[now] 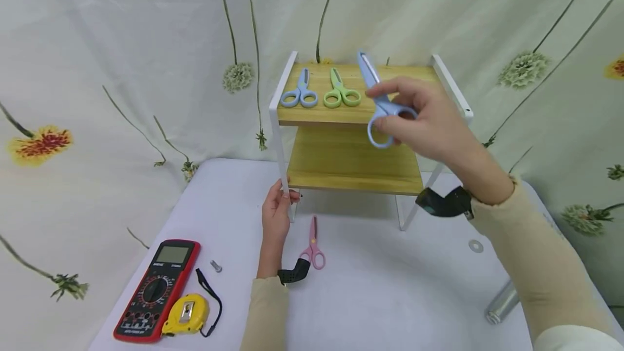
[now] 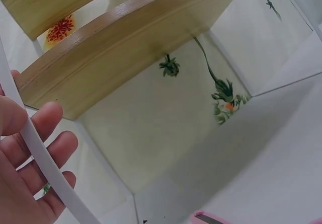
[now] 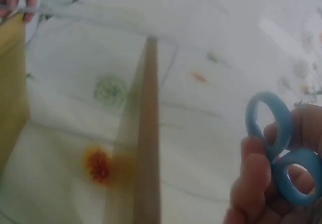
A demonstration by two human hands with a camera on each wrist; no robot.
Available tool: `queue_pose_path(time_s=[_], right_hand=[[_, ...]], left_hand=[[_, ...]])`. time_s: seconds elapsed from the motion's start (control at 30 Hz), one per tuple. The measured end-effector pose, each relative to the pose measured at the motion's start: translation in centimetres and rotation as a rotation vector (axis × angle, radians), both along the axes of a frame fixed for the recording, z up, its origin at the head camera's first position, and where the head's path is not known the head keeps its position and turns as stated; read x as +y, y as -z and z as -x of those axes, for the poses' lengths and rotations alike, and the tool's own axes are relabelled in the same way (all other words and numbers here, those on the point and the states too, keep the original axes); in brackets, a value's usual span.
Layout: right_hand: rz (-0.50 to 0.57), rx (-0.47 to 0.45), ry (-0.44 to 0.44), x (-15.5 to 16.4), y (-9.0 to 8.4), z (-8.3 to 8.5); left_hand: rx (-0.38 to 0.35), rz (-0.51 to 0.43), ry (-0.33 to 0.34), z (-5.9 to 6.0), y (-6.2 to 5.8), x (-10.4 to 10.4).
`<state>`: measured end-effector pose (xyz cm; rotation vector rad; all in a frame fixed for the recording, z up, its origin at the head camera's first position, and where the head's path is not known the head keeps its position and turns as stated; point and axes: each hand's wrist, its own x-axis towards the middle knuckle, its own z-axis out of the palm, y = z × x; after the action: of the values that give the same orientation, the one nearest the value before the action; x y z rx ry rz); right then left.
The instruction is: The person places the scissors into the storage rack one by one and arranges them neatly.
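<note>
My right hand point(image 1: 421, 112) holds a pair of blue scissors point(image 1: 382, 104) in front of the right half of the rack's top shelf, blades pointing up and away. In the right wrist view the blue handle loops point(image 3: 271, 128) stand out between thumb and fingers. My left hand point(image 1: 277, 210) grips the white front leg point(image 1: 279, 150) of the two-tier rack, low on its left side, fingers curled round the bar point(image 2: 43, 158). On the wooden top shelf point(image 1: 404, 72) lie another blue pair of scissors point(image 1: 301, 91) and a green pair point(image 1: 340, 91), side by side.
Pink scissors point(image 1: 313, 245) lie on the white table before the rack, near my left wrist. At left are a red multimeter point(image 1: 158, 291), a yellow tape measure point(image 1: 187, 313) and a small bolt point(image 1: 216, 266). A washer point(image 1: 475, 246) and a metal cylinder point(image 1: 503, 302) are at right.
</note>
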<state>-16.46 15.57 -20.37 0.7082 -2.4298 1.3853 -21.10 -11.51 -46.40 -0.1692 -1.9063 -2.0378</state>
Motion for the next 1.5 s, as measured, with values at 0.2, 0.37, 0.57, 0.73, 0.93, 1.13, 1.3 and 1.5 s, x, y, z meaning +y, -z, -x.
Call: queue_pose_path(time_s=[0.2, 0.37, 0.57, 0.73, 0.93, 1.13, 1.3, 1.5], right_hand=[[-0.235, -0.007, 0.258, 0.0, -2.0, 5.7], [-0.368, -0.018, 0.341, 0.1, -0.6, 7.8], [-0.444, -0.03, 0.406, -0.3, -0.1, 8.0], [-0.406, -0.024, 0.357, -0.4, -0.2, 7.9], [-0.337, -0.034, 0.267, -0.4, -0.2, 7.5], [-0.392, -0.05, 0.224, -0.4, -0.2, 7.5], [-0.421, -0.053, 0.22, -0.3, -0.1, 7.8], [-0.45, -0.071, 0.228, -0.4, -0.2, 7.9]], left_hand=[[-0.023, 0.006, 0.008, 0.3, -0.2, 0.0], [-0.035, 0.018, 0.012, 0.3, -0.1, 0.1], [-0.032, 0.017, 0.011, 0.3, -0.2, 0.1], [-0.023, 0.014, 0.006, 0.2, -0.2, -0.1], [-0.026, 0.022, -0.005, 0.0, -0.1, -0.3], [-0.027, 0.009, 0.01, 0.0, -0.1, -0.3], [-0.02, 0.011, 0.007, -0.1, -0.1, -0.2], [-0.021, 0.016, 0.001, -0.2, -0.1, -0.2]])
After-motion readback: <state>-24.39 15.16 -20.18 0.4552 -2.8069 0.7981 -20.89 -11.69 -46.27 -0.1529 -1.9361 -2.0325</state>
